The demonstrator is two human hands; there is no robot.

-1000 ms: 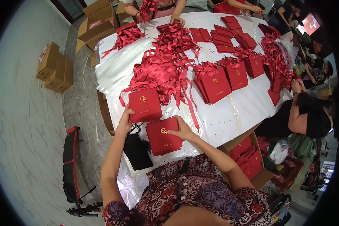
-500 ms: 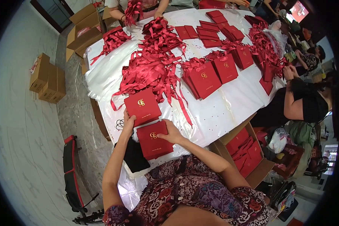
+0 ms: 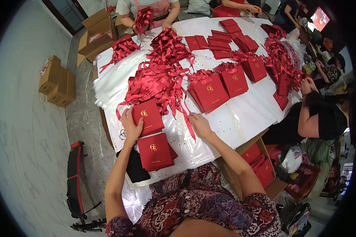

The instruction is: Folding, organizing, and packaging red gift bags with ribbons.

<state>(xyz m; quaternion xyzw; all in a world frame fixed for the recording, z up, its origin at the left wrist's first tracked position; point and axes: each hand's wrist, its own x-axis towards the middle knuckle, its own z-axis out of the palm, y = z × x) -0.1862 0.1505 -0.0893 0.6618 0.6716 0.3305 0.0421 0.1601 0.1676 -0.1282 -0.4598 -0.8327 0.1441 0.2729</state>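
Observation:
A flat red gift bag stack with a gold emblem [image 3: 149,114] lies at the table's near left. My left hand [image 3: 130,126] grips its left edge, thumb on the top face and fingers along the side. Just below it rests a second stack of red gift bags [image 3: 156,156], slightly fanned at the right, with no hand on it. My right hand [image 3: 201,125] is to the right of both stacks, palm down and fingers apart. Its fingertips are beside a loose red ribbon [image 3: 187,118]; whether they touch it is unclear. A large heap of red ribbons [image 3: 154,85] lies beyond the stacks.
Ribboned red bags [image 3: 210,93] stand in a row on the white table [image 3: 225,136]. Black cloth [image 3: 136,168] lies by the near left edge. An open carton of red bags [image 3: 261,164] sits at my right. Co-workers handle ribbons across the table and at the right.
My right hand has left the nearer stack and moved right and up toward the ribbon. My left hand has shifted up along the farther stack's edge. The view has tilted slightly.

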